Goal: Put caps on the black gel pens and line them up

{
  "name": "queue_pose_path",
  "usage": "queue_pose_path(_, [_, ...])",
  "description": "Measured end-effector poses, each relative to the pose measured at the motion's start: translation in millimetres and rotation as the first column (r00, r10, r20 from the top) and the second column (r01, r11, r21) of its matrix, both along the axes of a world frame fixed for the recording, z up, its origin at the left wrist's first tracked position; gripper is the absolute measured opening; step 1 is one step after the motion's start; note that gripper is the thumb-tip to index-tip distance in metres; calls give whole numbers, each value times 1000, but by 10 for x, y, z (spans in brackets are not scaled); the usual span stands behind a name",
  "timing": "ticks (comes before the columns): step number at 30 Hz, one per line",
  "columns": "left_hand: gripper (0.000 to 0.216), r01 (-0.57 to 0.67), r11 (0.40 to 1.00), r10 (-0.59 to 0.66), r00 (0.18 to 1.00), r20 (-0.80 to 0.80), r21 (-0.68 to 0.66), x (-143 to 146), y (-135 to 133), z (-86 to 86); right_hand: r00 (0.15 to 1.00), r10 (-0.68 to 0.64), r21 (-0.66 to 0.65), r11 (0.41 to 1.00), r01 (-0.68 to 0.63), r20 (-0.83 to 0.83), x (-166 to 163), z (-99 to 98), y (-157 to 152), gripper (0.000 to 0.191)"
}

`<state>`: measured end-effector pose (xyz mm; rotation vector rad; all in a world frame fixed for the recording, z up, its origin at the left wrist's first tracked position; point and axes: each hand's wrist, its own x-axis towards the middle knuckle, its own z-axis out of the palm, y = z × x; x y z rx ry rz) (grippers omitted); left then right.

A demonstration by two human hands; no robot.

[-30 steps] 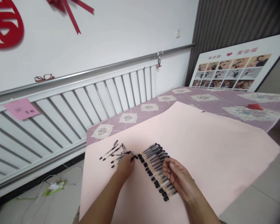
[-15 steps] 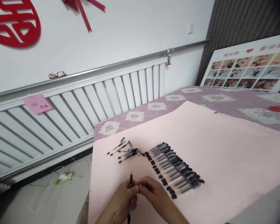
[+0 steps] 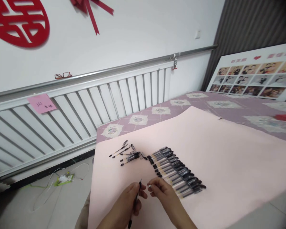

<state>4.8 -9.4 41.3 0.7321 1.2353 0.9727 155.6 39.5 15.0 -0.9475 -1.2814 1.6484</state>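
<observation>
My left hand (image 3: 130, 200) is closed round a thin black pen (image 3: 136, 198) held upright, its tip pointing up. My right hand (image 3: 160, 190) pinches a small pale part (image 3: 149, 185) just right of the pen's tip; I cannot make out what the part is. Both hands hover over the near edge of a large pink sheet (image 3: 228, 159). A tidy row of capped black pens (image 3: 176, 173) lies on the sheet beyond my right hand. A loose heap of several pens and parts (image 3: 128, 153) lies further left.
The pink sheet covers a purple patterned cloth (image 3: 157, 111). A white slatted radiator cover (image 3: 85, 105) with a pink note (image 3: 41, 103) runs along the wall. Red glasses (image 3: 63, 75) rest on the rail. A photo board (image 3: 255, 76) leans at the right. Cables and a power strip (image 3: 63, 179) lie on the floor.
My left hand picked a pen from the loose heap and drew it near. My right hand left the row, met the left at the pen, then pulled slightly away to the right.
</observation>
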Motion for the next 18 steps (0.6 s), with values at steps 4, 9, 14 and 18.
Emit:
queue_pose_path(4, [35,133,991,-125,964,-233,18,25,15,-26,964,-138,-236,968,83,-226,67,-9,52,15])
queue_pose_path(9, [26,219,975,-172,858,-484,41,71,22,-79,965,-143,-217,972,95,-219,123,-1,55,18])
queue_pose_path(14, [27,265,963,-180,771,-611,51,91,42,6,998,-52,-35,998,51,-26,182,-55,66,12])
queue_pose_path(18, [26,314,947,-181,699,-692,70,92,56,62,998,25,36,999,-27,63,193,-44,55,11])
